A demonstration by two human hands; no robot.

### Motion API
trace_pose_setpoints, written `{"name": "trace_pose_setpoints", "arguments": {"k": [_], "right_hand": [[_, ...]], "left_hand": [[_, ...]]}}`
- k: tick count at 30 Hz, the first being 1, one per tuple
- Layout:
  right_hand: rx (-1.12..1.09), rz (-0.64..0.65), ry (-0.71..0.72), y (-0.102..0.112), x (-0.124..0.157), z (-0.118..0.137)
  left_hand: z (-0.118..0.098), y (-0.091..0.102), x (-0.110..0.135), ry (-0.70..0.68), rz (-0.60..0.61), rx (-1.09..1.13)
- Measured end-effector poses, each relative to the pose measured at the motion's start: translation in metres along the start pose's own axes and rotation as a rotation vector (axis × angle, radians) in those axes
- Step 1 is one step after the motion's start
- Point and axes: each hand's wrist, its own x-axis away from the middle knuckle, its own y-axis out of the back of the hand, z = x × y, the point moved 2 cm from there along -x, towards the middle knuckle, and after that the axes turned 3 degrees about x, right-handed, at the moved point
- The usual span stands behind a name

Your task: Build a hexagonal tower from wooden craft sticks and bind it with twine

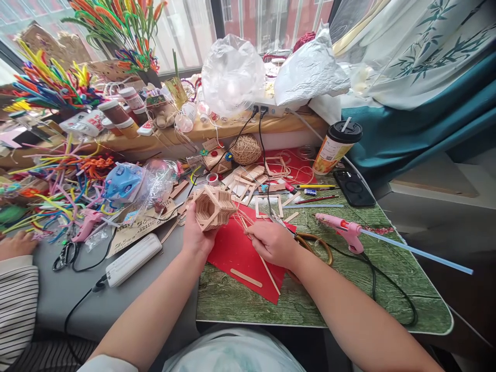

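A loose craft stick lies on the near part of the red sheet. Over the sheet, the right hand has its fingertips pinched together, on what I cannot tell. A pink glue gun lies right of the sheet. Well clear of the right hand, at the sheet's left edge, the left hand grips a hollow craft-stick structure. Beyond the sheet sits a twine ball.
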Motion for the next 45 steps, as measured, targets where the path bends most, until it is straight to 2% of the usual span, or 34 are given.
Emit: {"name": "trace_pose_setpoints", "arguments": {"k": [3, 8, 16, 20, 23, 26, 29, 35, 39, 45], "right_hand": [[0.009, 0.027, 0.016, -0.001, -0.001, 0.002], [0.019, 0.025, 0.015, 0.0, -0.002, 0.003], [-0.034, 0.026, 0.005, 0.005, -0.006, 0.009], [-0.039, -0.005, 0.009, 0.007, -0.005, 0.01], [-0.02, -0.025, 0.011, 0.009, -0.003, 0.01], [-0.007, -0.031, 0.008, 0.011, -0.002, 0.008], [-0.002, -0.039, -0.009, 0.013, -0.002, 0.006], [-0.062, -0.189, 0.003, 0.019, -0.002, 0.003], [-0.129, -0.204, -0.024, 0.021, -0.001, 0.001], [-0.157, -0.149, -0.018, 0.02, -0.001, 0.005]], "left_hand": [[0.01, -0.003, 0.003, -0.023, -0.043, -0.027], [0.019, -0.006, 0.006, -0.237, 0.054, -0.088], [0.009, -0.004, 0.013, -0.414, 0.142, -0.36], [0.0, -0.007, 0.014, -0.491, 0.259, -0.508], [-0.005, -0.008, 0.012, -0.468, 0.315, -0.623], [-0.011, -0.011, 0.01, -0.383, 0.348, -0.688], [-0.018, -0.016, 0.013, -0.313, 0.445, -0.824], [-0.034, -0.028, 0.028, -0.271, 0.621, -1.206], [-0.04, -0.029, 0.026, -0.264, 0.628, -1.297], [-0.05, -0.02, 0.007, -0.304, 0.57, -1.375]]}}
